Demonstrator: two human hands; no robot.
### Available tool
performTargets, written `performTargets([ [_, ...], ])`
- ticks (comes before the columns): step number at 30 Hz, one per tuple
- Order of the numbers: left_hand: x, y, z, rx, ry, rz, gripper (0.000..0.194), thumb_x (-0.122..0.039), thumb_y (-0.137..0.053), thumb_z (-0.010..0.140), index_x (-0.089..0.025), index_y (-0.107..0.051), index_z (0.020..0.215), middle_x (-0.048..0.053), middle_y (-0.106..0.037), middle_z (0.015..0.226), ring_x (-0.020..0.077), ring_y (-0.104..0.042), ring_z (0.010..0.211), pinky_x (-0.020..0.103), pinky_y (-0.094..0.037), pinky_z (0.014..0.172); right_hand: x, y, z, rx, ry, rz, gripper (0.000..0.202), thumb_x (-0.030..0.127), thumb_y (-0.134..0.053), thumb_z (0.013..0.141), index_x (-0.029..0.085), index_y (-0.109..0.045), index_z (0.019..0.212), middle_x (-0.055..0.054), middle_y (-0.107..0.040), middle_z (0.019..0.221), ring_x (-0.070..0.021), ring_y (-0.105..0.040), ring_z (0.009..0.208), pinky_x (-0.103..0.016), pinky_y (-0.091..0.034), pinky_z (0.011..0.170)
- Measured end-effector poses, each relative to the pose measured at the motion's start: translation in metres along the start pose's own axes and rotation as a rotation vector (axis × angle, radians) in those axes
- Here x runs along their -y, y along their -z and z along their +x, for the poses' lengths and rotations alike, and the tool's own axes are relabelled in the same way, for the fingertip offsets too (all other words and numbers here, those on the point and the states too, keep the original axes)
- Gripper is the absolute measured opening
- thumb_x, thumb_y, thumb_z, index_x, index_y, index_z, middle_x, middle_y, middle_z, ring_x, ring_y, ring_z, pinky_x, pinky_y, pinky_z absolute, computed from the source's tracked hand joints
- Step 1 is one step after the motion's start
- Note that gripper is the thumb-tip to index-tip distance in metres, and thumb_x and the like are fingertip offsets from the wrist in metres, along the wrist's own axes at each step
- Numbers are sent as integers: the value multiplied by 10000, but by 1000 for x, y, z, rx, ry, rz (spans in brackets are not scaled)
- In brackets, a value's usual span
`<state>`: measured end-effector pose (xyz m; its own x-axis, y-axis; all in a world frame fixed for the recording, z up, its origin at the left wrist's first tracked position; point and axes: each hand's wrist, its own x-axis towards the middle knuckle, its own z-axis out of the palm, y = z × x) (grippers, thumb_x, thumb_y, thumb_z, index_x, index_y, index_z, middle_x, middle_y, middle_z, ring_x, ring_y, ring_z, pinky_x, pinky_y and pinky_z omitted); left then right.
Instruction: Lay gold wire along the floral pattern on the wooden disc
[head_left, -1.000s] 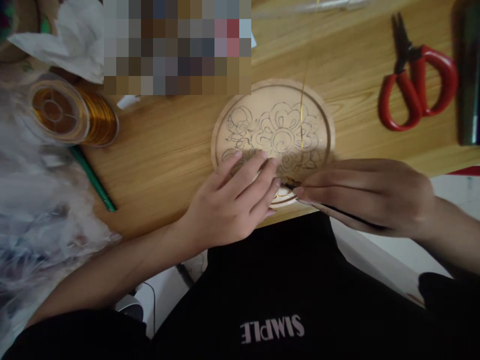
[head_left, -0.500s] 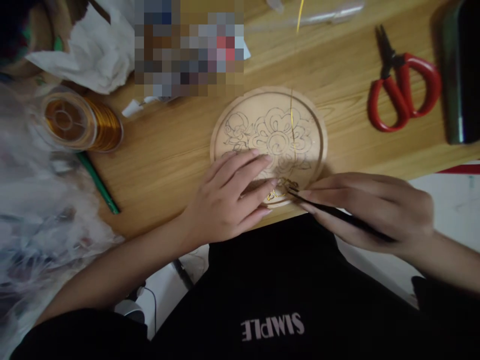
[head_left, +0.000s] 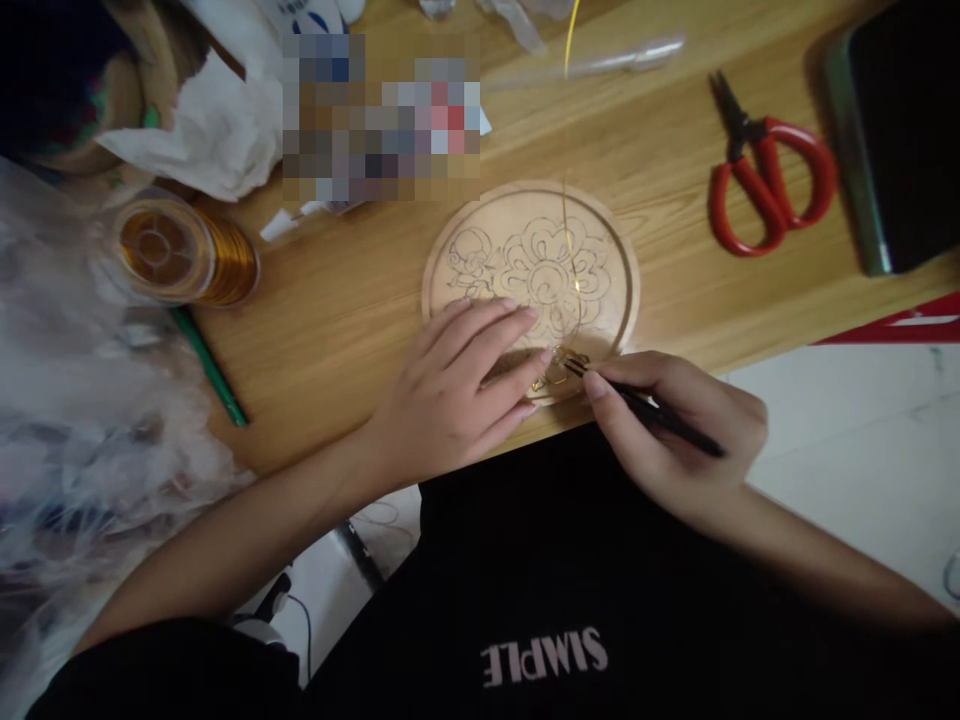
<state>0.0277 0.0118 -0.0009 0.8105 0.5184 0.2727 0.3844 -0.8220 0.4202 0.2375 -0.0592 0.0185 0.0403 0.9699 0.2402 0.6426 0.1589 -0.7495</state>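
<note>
A round wooden board [head_left: 630, 300] with a drawn flower pattern lies near the table's front edge. My left hand [head_left: 465, 385] rests palm down on its lower left part, fingers spread. My right hand [head_left: 675, 410] is closed round black tweezers [head_left: 637, 400], whose tips touch gold wire shapes [head_left: 559, 368] at the board's lower edge. From there a thin gold wire [head_left: 577, 286] runs up across the board and beyond its top. The left fingertips lie beside the wire shapes and cover part of them.
A spool of gold wire [head_left: 187, 248] and a green pen [head_left: 210, 368] are at the left, beside crumpled plastic [head_left: 135, 430]. White tissue [head_left: 214, 135] lies behind. Red-handled pliers [head_left: 772, 185] and a dark phone-like device [head_left: 911, 140] sit at the right.
The view has shifted somewhat, so the pliers and device appear further left. My right hand has turned round the tweezers, with their tips still at the wire shapes. My left hand stays on the board.
</note>
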Motion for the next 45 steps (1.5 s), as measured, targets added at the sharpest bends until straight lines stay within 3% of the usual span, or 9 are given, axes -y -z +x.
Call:
performTargets([
  [8, -3, -5, -1, -26, 1, 91, 328, -319, -626, 941, -128, -642, 1207, 171, -614, 1354, 330, -561, 1292, 536, -481, 1081, 4, -2, -3, -54, -41, 10, 190, 117, -745, 810, 222, -700, 963, 16, -728, 767, -98, -636, 555, -217, -515, 466],
  [18, -4, -7, -2, -28, 0, 119, 338, -348, -617, 954, -130, -637, 1210, 171, -612, 1354, 327, -563, 1298, 529, -475, 1091, 7, -4, -4, -32, -113, 8, 186, 122, -731, 825, 236, -696, 967, 18, -721, 764, -116, -631, 567, -259, -525, 487],
  [45, -5, -9, -2, -30, 31, 122, 299, -344, -589, 970, -164, -635, 1205, 132, -608, 1367, 306, -555, 1299, 526, -457, 1106, 13, -4, 0, -29, -116, -59, 147, 141, -743, 823, 230, -685, 925, 28, -718, 747, -105, -624, 538, -257, -547, 500],
])
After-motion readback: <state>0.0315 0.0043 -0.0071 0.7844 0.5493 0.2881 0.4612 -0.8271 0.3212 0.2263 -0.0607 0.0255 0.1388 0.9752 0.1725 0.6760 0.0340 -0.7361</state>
